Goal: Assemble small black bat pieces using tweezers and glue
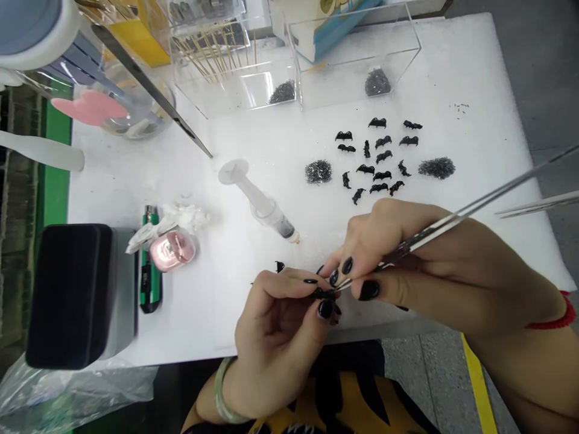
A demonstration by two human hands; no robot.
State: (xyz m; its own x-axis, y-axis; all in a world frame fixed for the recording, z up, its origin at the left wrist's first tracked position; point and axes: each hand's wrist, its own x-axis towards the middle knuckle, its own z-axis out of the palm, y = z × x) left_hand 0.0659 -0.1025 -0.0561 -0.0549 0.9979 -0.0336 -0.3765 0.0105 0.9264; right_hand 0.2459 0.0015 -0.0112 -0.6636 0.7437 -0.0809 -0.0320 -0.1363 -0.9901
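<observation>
Left hand (275, 337); tweezers (452, 226) slanting up-right.

Small black part (326, 294) pinched btwn left hand (275, 337) fingertips & right hand (407, 259) mostly covered, shape can't tell. Tweezers (452, 224) tip hidden behind fingers, far end cut by right edge. Second tweezers (538, 205) also cut off right. Dark heaps in clear boxes (357, 66) too small to make out; top-left items blurred, cropped
</observation>
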